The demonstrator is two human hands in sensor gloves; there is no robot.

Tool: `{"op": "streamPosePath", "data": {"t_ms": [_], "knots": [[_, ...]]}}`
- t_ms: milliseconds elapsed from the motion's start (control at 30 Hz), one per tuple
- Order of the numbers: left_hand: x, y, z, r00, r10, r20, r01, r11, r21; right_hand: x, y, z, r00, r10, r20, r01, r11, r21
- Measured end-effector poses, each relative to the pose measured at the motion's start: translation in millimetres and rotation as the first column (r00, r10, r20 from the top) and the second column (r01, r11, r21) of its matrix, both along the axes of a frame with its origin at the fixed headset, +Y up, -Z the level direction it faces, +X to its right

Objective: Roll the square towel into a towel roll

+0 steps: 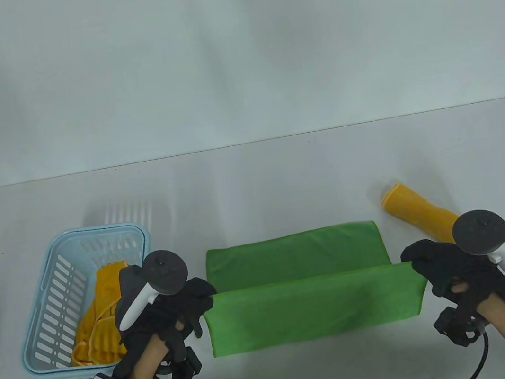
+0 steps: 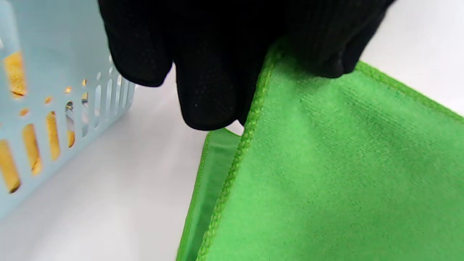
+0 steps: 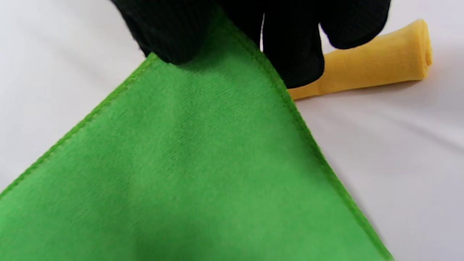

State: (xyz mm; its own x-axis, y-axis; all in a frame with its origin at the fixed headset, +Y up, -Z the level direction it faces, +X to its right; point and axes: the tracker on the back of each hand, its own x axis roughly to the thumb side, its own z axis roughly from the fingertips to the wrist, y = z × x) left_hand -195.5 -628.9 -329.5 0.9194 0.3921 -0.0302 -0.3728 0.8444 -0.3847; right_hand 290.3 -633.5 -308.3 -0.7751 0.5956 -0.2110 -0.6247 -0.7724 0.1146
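Two gloved hands held a green towel (image 1: 314,307) by its upper corners, folding it over on the counter (image 1: 251,180).

Both hands pinched: the left hand (image 1: 176,314) had its fingers (image 2: 206,90) clamped on the towel's left corner, the right hand (image 1: 442,267) had its fingers (image 3: 290,54) clamped on the right corner. The towel's lifted part hung taut between them, while its far part lay flat on the counter, between a light blue basket (image 1: 48,322) of yellow cloths (image 1: 98,319) and a rolled yellow towel (image 1: 416,211). To do this step well, I judged both corners should travel level and together, keeping the top edge tight so the hems meet squarely; any slack or skew would probably leave a lopsided, cone-shaped roll.
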Motion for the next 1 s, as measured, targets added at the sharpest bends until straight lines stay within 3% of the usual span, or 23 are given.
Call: {"op": "streamPosePath", "data": {"t_ms": [333, 600, 800, 1000], "knots": [[29.1, -20.7, -55.8, 0.965, -0.206, -0.165, 0.214, 0.976, 0.037, -13.2, -15.2, -63.7, 0.982, 0.096, 0.161, -0.099, 0.995, 0.010], [45.7, -46.5, -99.5, 0.897, -0.346, -0.276, 0.369, 0.929, 0.035, -30.4, -44.2, -108.2, 0.939, 0.223, 0.263, -0.231, 0.973, -0.001], [51.1, -72.6, -117.9, 0.831, -0.448, -0.329, 0.489, 0.871, 0.049, -47.0, -74.5, -134.5, 0.896, 0.336, 0.292, -0.341, 0.939, -0.034], [52.9, -99.5, -127.8, 0.807, -0.479, -0.346, 0.514, 0.858, 0.013, -62.9, -102.9, -148.0, 0.846, 0.447, 0.290, -0.445, 0.892, -0.077]]}}
